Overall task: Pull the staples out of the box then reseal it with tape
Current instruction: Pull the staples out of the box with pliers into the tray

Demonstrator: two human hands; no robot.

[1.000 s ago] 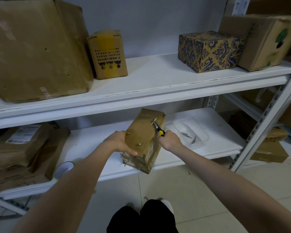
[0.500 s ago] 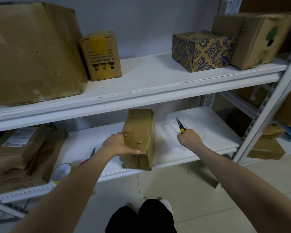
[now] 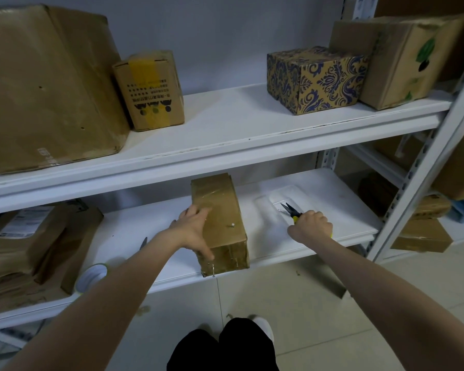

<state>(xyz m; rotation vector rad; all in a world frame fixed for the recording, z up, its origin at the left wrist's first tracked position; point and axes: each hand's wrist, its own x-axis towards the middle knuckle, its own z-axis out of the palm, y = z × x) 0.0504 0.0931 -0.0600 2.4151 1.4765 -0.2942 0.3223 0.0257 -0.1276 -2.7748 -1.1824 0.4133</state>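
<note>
A long brown cardboard box (image 3: pixel 221 210) lies on the lower white shelf (image 3: pixel 332 194), wrapped in clear tape, with a staple (image 3: pixel 232 225) standing up on its top face. My left hand (image 3: pixel 192 226) grips its left side, thumb down the near corner. My right hand (image 3: pixel 310 226) holds yellow-handled pliers (image 3: pixel 291 210), whose open jaws point into a clear plastic tray (image 3: pixel 279 207) to the right of the box. A few pulled staples lie in the tray. A roll of tape (image 3: pixel 91 277) rests at the shelf's front left.
Scissors (image 3: pixel 143 243) lie on the lower shelf behind my left forearm. Flattened brown parcels (image 3: pixel 24 245) fill that shelf's left end. The upper shelf carries several cardboard boxes, one with a blue pattern (image 3: pixel 314 79). A metal upright (image 3: pixel 423 188) stands at the right.
My right hand carried the pliers away from the box's top to the tray on the right. The box was lowered flat onto the shelf, with my left hand still on it.
</note>
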